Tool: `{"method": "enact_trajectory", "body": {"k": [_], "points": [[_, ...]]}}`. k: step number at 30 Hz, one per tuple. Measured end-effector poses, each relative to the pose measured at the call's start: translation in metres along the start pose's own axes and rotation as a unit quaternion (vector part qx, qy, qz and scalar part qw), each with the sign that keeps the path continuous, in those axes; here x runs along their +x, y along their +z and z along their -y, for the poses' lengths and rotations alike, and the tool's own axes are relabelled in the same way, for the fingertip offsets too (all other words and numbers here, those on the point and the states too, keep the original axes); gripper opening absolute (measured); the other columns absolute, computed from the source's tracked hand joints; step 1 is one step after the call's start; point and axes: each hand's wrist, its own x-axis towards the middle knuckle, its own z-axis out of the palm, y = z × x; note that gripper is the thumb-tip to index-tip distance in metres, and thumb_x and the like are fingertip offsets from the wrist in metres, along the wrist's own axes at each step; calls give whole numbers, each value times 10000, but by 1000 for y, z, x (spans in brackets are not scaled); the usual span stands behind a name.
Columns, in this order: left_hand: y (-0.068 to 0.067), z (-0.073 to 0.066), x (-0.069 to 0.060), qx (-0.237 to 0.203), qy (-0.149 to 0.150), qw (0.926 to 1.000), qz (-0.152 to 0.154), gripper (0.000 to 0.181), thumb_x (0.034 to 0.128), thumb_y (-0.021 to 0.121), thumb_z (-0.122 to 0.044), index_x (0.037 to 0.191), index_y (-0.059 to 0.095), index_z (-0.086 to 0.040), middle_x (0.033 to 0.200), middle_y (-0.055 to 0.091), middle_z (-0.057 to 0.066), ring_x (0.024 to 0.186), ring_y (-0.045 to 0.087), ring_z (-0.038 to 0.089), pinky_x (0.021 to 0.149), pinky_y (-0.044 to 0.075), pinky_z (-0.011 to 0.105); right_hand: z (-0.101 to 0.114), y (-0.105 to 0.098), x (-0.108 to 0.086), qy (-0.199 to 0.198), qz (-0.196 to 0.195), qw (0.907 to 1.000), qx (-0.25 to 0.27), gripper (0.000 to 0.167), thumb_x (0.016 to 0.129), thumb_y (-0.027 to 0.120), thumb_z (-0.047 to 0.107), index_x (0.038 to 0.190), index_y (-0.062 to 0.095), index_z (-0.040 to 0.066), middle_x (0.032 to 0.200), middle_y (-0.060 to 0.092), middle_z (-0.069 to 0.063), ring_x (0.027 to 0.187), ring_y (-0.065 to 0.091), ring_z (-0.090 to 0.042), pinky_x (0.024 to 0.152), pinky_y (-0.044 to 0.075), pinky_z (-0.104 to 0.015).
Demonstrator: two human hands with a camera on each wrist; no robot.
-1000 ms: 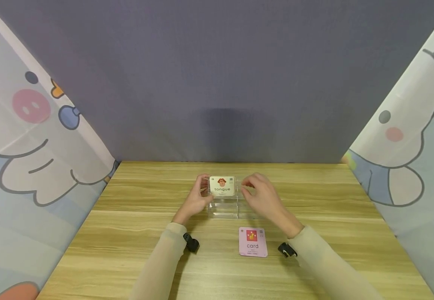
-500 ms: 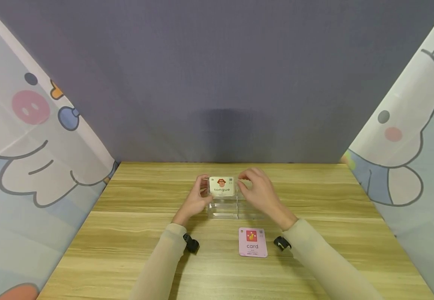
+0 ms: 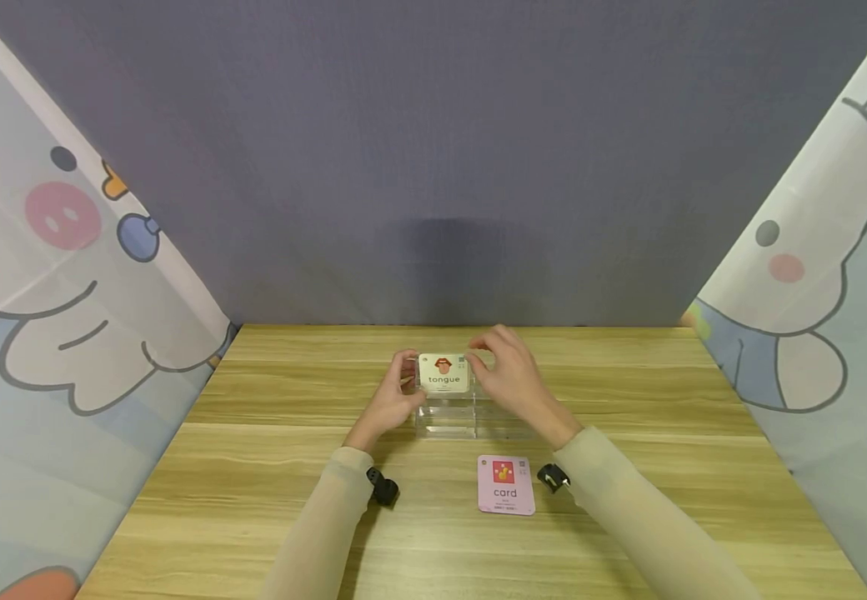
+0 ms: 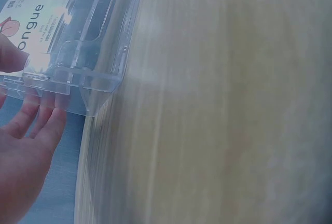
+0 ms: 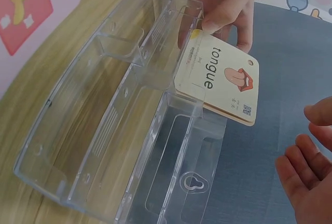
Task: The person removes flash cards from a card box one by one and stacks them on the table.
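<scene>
Seemingly squaring cream round-cornered "tongue" card stack [image 3: 444,372], just below frame centre, in rear compartment of clear plastic tiered rack [image 5: 106,130]. Left hand [image 3: 391,402] pinches rack side and stack; right hand [image 3: 512,375] loosely curved, gripping nothing, near. Next likely needs light aligning touch.

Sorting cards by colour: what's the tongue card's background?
The tongue card is pale yellow, clearest in the right wrist view.

Two hands [image 3: 390,398] [image 3: 512,375], one clear rack [image 3: 446,420], one cream card stack [image 3: 444,372], one pink card [image 3: 505,485]
</scene>
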Motion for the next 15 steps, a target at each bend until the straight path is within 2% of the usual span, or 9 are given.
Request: {"method": "enact_trajectory", "body": {"k": [15], "points": [[-2,1,-1,-17,17,10000,8,678,838,577,136,1456,329,7,1345,423,284,1262,414,463,1151,323,601,-2,10,10,70,161,9998,7,158,889,765,88,1029,723,28,1012,651,-62,972,604,-247,845,542,-417]]}}
